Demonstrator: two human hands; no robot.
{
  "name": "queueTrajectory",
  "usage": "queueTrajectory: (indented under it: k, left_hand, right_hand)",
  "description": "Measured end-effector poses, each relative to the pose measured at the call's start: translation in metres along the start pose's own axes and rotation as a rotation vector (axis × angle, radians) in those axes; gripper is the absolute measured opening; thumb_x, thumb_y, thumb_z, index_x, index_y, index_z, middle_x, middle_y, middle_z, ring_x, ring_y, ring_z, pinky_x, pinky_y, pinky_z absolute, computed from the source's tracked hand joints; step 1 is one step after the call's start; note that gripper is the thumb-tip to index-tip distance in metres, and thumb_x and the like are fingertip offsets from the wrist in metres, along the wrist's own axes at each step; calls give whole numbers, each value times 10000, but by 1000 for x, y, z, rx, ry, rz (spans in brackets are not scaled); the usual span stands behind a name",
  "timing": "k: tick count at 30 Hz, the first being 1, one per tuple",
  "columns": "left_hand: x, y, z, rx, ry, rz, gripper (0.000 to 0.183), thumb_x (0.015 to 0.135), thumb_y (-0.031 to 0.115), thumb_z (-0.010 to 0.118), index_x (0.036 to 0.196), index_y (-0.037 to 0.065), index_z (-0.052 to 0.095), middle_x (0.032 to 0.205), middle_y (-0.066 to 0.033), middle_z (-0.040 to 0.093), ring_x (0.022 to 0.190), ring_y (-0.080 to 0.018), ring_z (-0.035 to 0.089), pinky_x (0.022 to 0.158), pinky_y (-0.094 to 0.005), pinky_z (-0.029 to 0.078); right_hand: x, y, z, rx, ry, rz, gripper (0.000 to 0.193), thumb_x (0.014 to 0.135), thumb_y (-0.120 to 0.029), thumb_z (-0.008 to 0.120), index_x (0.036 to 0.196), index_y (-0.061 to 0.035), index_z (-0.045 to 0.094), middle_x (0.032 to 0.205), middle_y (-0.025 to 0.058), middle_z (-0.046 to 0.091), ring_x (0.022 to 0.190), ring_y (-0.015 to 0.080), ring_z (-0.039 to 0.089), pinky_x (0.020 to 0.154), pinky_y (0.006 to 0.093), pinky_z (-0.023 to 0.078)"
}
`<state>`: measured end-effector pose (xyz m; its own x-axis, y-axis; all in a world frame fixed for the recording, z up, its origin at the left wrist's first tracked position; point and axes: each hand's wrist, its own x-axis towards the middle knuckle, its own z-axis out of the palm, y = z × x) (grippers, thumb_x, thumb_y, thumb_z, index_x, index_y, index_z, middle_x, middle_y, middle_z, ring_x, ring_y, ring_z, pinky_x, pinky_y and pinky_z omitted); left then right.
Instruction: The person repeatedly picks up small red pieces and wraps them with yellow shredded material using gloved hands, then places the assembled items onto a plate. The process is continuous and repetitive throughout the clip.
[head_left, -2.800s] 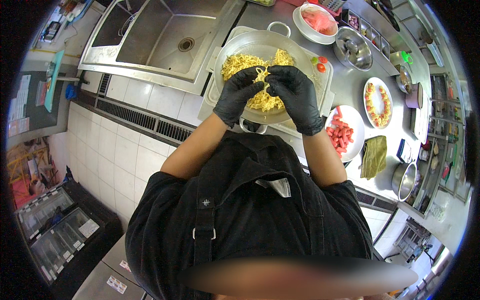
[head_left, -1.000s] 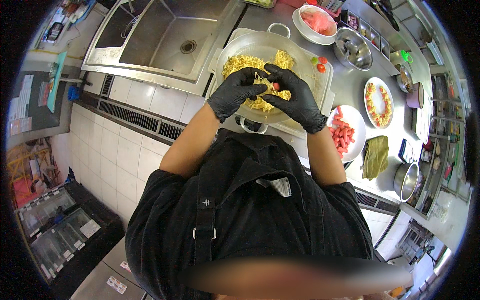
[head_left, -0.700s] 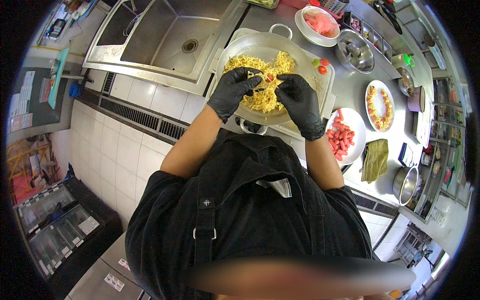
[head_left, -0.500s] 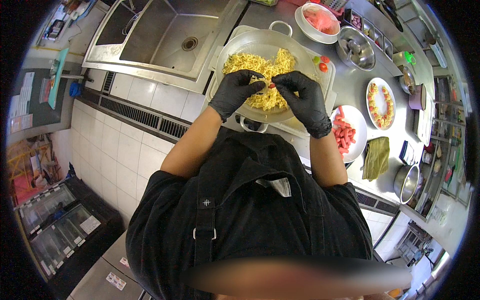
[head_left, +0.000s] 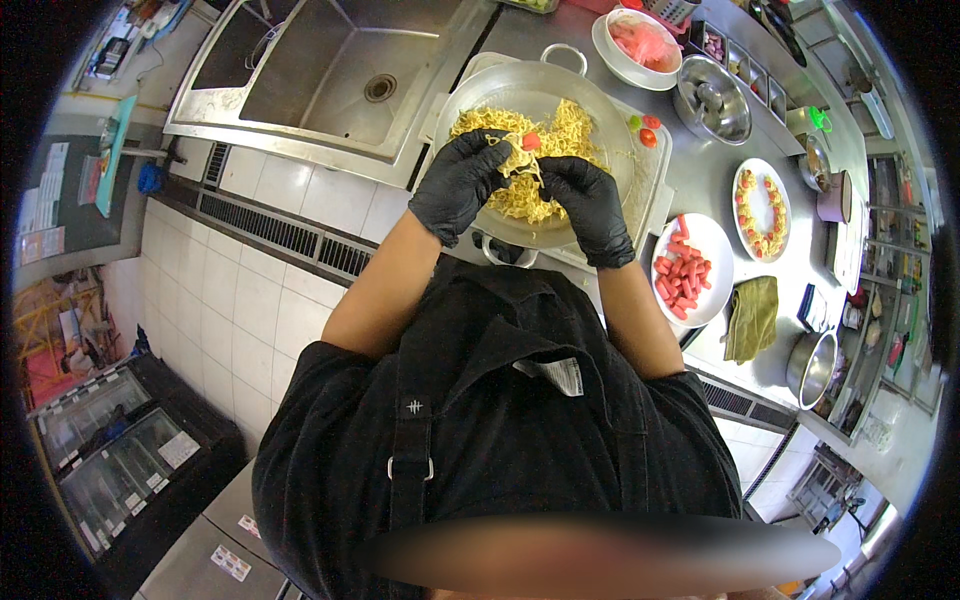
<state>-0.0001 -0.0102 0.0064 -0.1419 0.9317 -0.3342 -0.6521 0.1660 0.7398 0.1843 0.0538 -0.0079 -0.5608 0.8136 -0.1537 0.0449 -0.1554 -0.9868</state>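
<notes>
My left hand [head_left: 462, 185], in a black glove, grips a red sausage piece [head_left: 531, 141] with yellow noodles wound around it. My right hand [head_left: 592, 208], gloved the same, pinches at the noodle strands hanging below that piece. Both hands are over a wide round metal pan [head_left: 470, 92] with two loop handles. Heaps of curly yellow noodles [head_left: 568, 128] lie in the pan, partly hidden by my hands. Right of the pan, a white plate [head_left: 722, 245] carries many cut red sausage pieces [head_left: 680, 275].
An oval white plate [head_left: 762, 208] bears a ring of noodle-wrapped pieces. Tomato slices [head_left: 650, 122] lie on the tray [head_left: 655, 165] under the pan. Steel bowls [head_left: 712, 98], a green cloth [head_left: 752, 317] and a bowl of pink stuff [head_left: 640, 45] stand rightward. A sink [head_left: 345, 90] is left.
The sausage piece has tilted up into clear view above my left fingers, with noodles around it. My right hand has moved slightly down and left.
</notes>
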Motion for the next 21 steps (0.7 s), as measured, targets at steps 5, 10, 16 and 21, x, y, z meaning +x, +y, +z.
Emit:
queueTrajectory:
  k: [5, 10, 16, 21]
  left_hand:
    - [7, -12, -5, -60, 32, 56, 187, 876, 132, 650, 1041, 61, 598, 980, -48, 629, 870, -163, 636, 736, -271, 551]
    - [16, -27, -8, 345, 117, 315, 209, 844, 100, 688, 1030, 54, 603, 963, -50, 637, 871, -139, 623, 755, -261, 520]
    - [12, -29, -2, 825, 77, 615, 273, 796, 88, 739, 1045, 42, 638, 968, -37, 664, 834, -93, 611, 727, -250, 506]
    - [-7, -13, 13, 823, -79, 416, 279, 811, 55, 717, 1076, 32, 632, 1003, -39, 667, 871, -101, 615, 761, -245, 500]
  right_hand:
    - [-9, 8, 4, -169, -6, -115, 245, 866, -10, 622, 1108, 25, 633, 1011, 75, 669, 873, 144, 625, 817, 280, 497]
    - [-17, -15, 8, -474, -4, -191, 273, 829, -27, 641, 1101, -11, 647, 1008, 131, 674, 919, 193, 643, 838, 307, 491]
    - [-15, -47, 6, -843, -98, -497, 213, 801, -80, 620, 1008, -61, 663, 910, 162, 654, 838, 338, 627, 765, 398, 486]
    - [-3, -63, -8, -785, -176, -604, 174, 824, -117, 591, 979, -67, 653, 866, 153, 646, 786, 352, 616, 723, 423, 481]
